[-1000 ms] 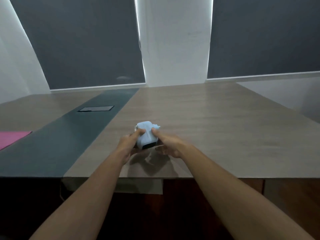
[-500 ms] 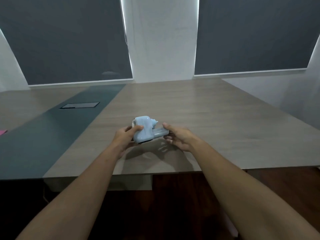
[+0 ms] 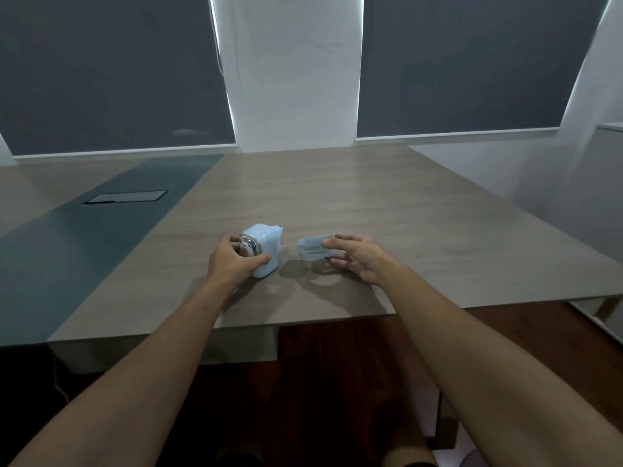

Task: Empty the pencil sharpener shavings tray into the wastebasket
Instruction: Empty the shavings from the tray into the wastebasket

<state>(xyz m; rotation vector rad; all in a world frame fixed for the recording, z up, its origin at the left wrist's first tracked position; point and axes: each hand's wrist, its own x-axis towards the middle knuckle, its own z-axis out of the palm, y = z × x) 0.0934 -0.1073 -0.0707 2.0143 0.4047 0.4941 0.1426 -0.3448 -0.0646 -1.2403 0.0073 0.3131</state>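
A light blue pencil sharpener (image 3: pixel 266 244) stands on the wooden table (image 3: pixel 371 210), with a small round face on its near side. My left hand (image 3: pixel 232 262) grips it from the left and front. The translucent blue shavings tray (image 3: pixel 312 249) is out of the sharpener and hangs just above the table to its right. My right hand (image 3: pixel 355 257) holds the tray by its right end between thumb and fingers. A gap separates tray and sharpener. No wastebasket is in view.
A dark green strip (image 3: pixel 84 237) runs along the table's left part, with a flush cable hatch (image 3: pixel 126 197) in it. Dark window blinds and a white pillar stand behind the table. The near table edge lies just below my forearms; dark floor below.
The tray has slid fully out of the sharpener to the right in my right hand. The view has swung to the right; my left hand keeps the sharpener on the table.
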